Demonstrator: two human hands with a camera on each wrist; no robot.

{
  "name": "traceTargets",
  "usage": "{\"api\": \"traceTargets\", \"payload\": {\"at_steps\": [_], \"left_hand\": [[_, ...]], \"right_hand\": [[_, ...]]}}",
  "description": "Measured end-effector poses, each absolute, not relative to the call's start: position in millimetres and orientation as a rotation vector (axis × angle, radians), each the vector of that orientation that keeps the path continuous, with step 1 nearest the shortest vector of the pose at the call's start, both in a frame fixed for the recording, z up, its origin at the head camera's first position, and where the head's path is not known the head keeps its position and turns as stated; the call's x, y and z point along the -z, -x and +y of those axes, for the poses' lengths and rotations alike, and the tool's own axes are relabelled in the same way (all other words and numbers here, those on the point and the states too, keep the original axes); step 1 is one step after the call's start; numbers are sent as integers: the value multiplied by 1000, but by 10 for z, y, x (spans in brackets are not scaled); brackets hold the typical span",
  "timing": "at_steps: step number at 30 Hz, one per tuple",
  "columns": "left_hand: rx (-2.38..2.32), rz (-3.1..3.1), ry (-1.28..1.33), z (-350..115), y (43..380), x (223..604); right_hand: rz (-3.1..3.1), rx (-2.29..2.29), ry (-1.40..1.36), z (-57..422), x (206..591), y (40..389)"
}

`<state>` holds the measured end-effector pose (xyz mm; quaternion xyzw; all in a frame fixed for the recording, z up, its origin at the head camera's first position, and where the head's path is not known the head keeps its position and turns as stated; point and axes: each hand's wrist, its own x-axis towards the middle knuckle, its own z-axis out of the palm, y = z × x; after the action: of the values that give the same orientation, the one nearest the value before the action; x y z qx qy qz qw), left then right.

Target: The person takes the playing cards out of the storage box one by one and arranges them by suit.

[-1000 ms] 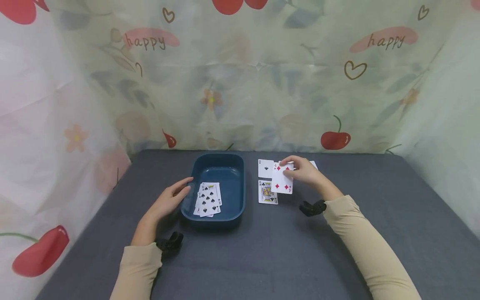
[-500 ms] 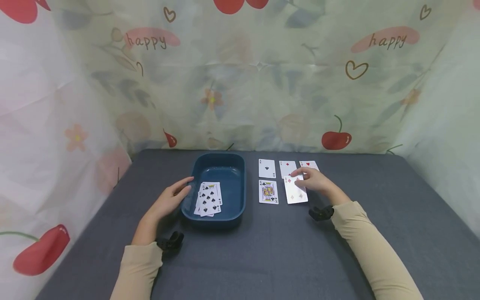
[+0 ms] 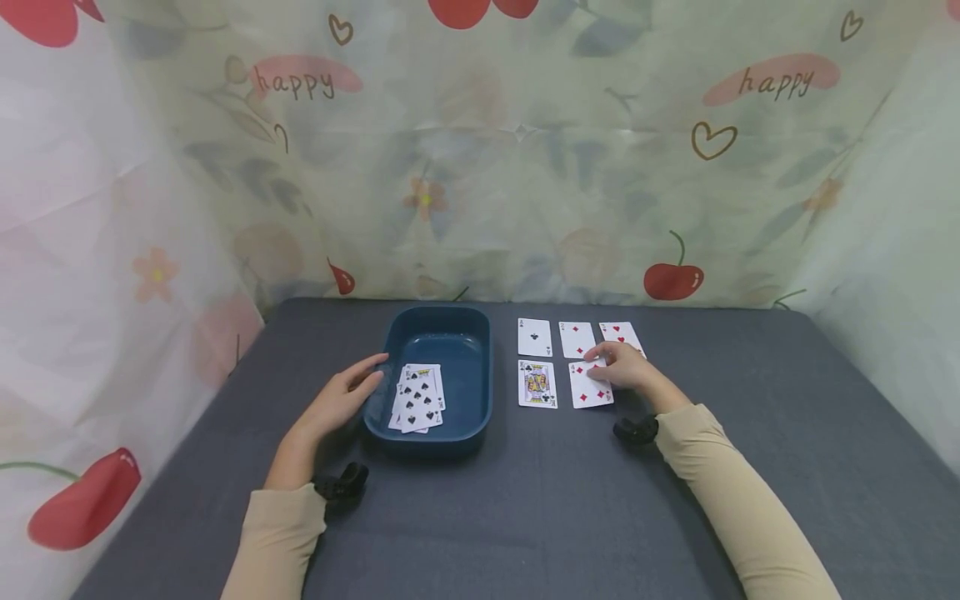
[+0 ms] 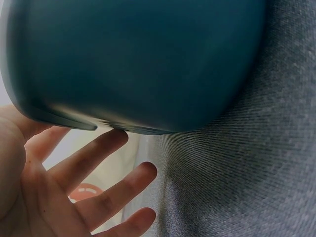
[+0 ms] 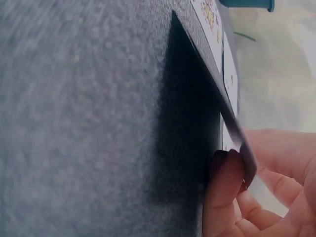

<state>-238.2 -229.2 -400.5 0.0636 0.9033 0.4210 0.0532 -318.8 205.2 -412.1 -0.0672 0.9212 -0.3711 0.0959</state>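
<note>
My right hand (image 3: 628, 368) pinches a four of diamonds (image 3: 583, 390) between thumb and fingers, just right of the king of clubs (image 3: 537, 385). In the right wrist view the card (image 5: 212, 81) is seen nearly edge-on, tilted, with its held edge raised off the cloth. My left hand (image 3: 341, 402) rests against the left side of a dark blue basin (image 3: 463, 387). Its fingers (image 4: 98, 148) are spread and mostly straight beneath the rim in the left wrist view. Several overlapping playing cards, a spade card (image 3: 420, 407) on top, lie inside the basin.
Behind the held card runs a row: ace of clubs (image 3: 534, 337), two of diamonds (image 3: 575, 335) and a hearts card (image 3: 617, 332), partly hidden by my right hand. A grey cloth (image 3: 480, 525) covers the table. Patterned curtains (image 3: 517, 192) stand behind and at the sides.
The right hand has carried the four of diamonds right and down from above the back row to beside the king of clubs. The left hand and basin have stayed in place.
</note>
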Motion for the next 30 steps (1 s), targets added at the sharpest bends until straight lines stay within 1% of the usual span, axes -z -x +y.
{"api": "traceTargets", "payload": {"at_steps": [6, 20, 30], "left_hand": [[-1282, 2747, -182, -2295, 2385, 4009], [-1266, 2739, -160, -2283, 2385, 3999], [-1260, 2737, -131, -2276, 2388, 4002]], "right_hand": [[2773, 1093, 214, 1980, 4090, 3146], [2910, 861, 192, 1941, 4114, 3146], [2932, 864, 239, 1909, 4070, 3136]]}}
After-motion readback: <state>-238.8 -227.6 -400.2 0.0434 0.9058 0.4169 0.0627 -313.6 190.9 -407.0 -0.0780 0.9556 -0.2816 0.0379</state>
